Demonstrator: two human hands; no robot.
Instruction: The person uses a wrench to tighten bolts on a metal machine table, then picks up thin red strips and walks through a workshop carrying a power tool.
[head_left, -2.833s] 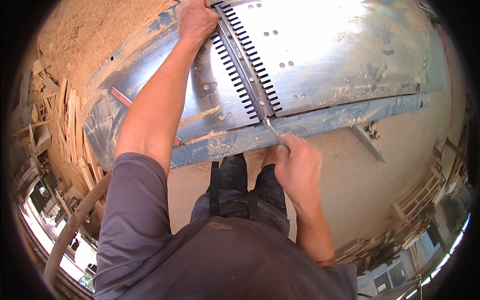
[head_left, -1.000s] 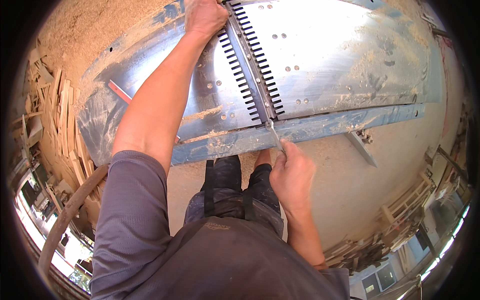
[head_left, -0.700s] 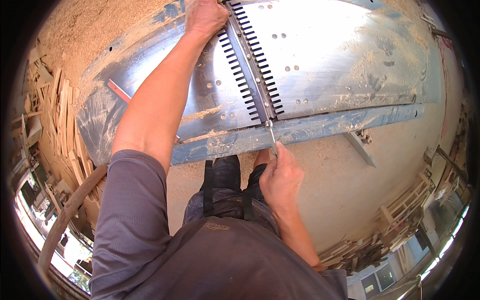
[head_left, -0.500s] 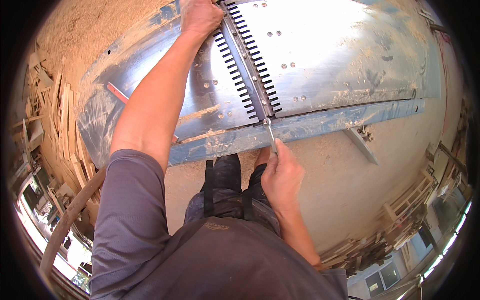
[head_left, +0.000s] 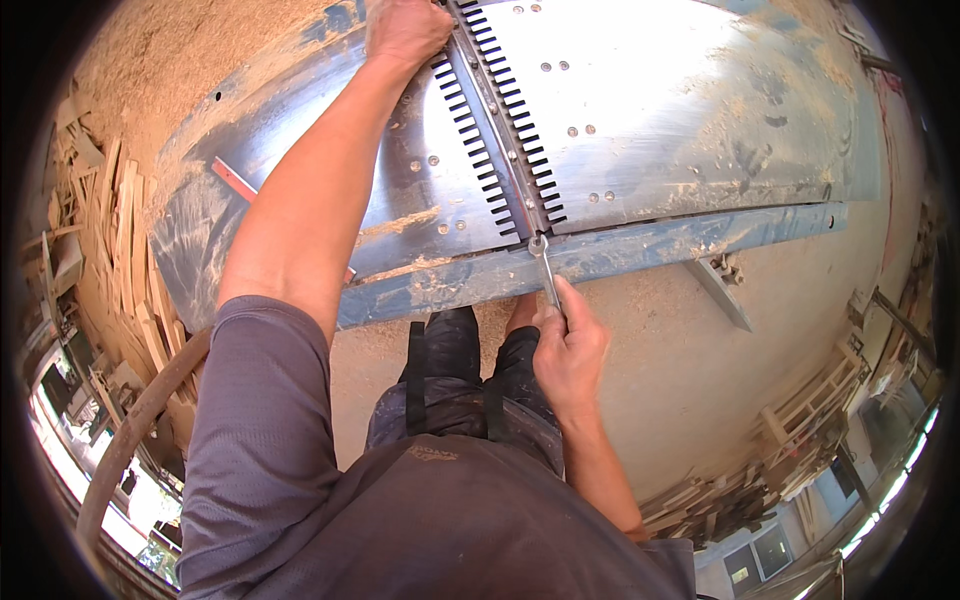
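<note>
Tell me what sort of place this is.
Probably a woodworking shop: sawdust is heaped beyond the slotted metal machine table, and loose wood strips are piled at the left.

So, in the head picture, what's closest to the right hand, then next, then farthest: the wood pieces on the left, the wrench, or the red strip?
From the right hand, in the head view:
1. Wrench: held in that hand.
2. Red strip: to the left, on the metal tabletop.
3. Wood pieces: far left, past the tabletop's end.
</note>
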